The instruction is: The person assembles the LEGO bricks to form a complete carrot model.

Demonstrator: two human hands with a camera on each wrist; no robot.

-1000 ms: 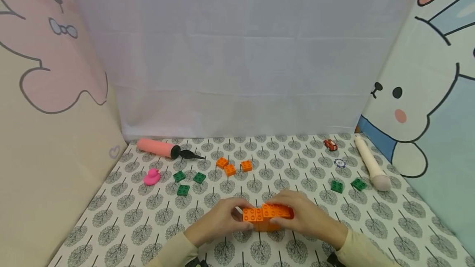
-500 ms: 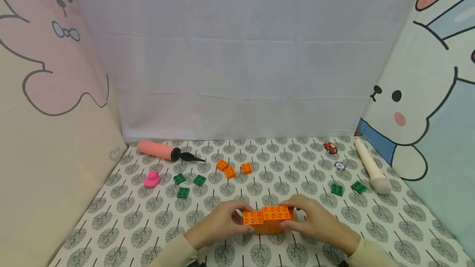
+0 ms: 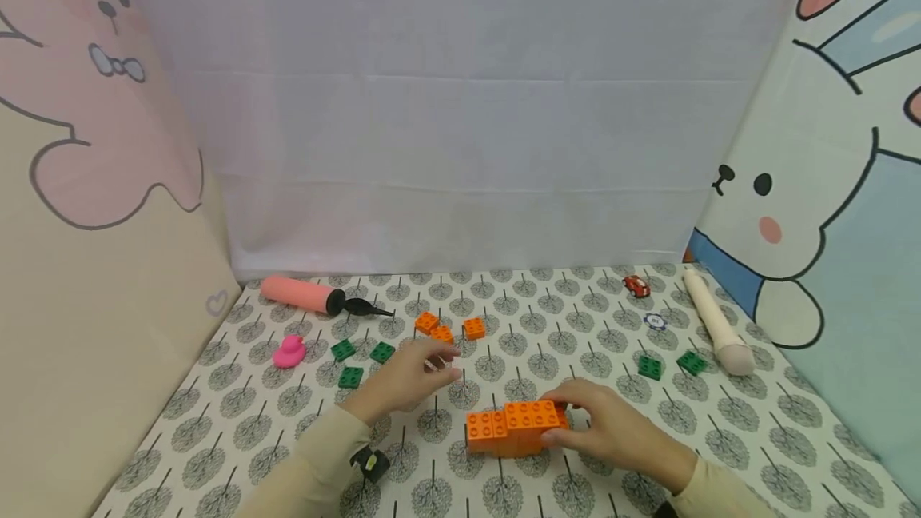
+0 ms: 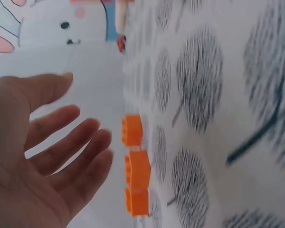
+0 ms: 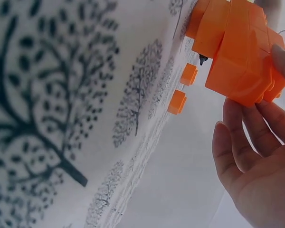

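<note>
My right hand (image 3: 612, 426) pinches the right end of an orange block build (image 3: 518, 432) made of joined toy building bricks, thumb in front and fingers behind. In the right wrist view this build (image 5: 242, 52) looks stepped, and the fingertips touch its side. My left hand (image 3: 410, 374) is off the build, farther out to its left, fingers loosely bent around nothing. Just beyond it lie three loose orange bricks; the middle one (image 3: 442, 334) is partly covered by the fingers. The left wrist view shows the three orange bricks (image 4: 139, 170) past the fingertips, studs visible.
Three green bricks (image 3: 350, 376) lie left of my left hand, beside a pink rubber duck (image 3: 289, 352). Behind is a pink-and-black pump (image 3: 298, 295). At right lie two green bricks (image 3: 650, 367), a poker chip (image 3: 655, 321), a red toy car (image 3: 636, 287) and a cream rod (image 3: 712, 314).
My left hand has let go of the build's left end and moved left and away toward the loose orange bricks. The right hand slid to the build's right end and keeps hold there.
</note>
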